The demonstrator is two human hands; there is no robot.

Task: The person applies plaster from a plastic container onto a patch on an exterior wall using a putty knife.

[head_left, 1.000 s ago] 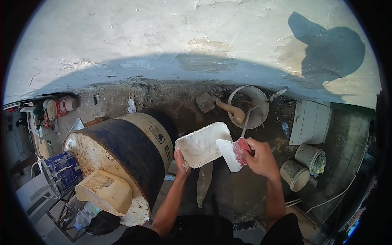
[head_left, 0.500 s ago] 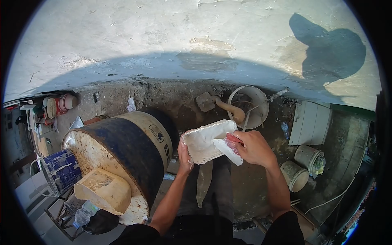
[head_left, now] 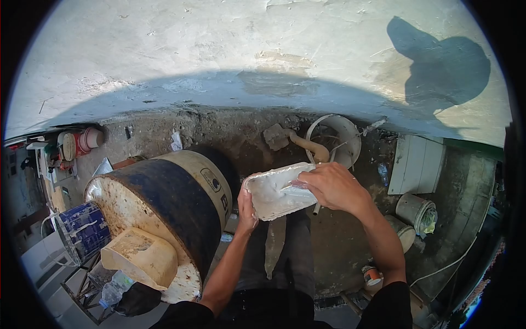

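My left hand (head_left: pixel 246 208) is closed on the left end of a white rectangular tub (head_left: pixel 284 213), holding it tilted in front of my legs. White paste coats the tub's inside and rim. A putty knife (head_left: pixel 295 185) with a reddish handle is gripped in my right hand (head_left: pixel 341 189). Its blade is down inside the tub, against the paste, and mostly hidden from view. The fingers of my right hand reach over the tub's right end.
A blue and cream drum (head_left: pixel 164 183) lies at left, with a cut plastic container (head_left: pixel 139 257) and a blue bucket (head_left: pixel 85 230) by it. Beyond the tub stands a round white bucket (head_left: pixel 350 145). A plastered wall (head_left: pixel 219 44) rises ahead; more buckets (head_left: pixel 415 211) stand at right.
The putty knife has gone from lying across the tub's right rim, blade showing, to inside the tub. My right hand has moved slightly up and turned; my left hand keeps its hold.
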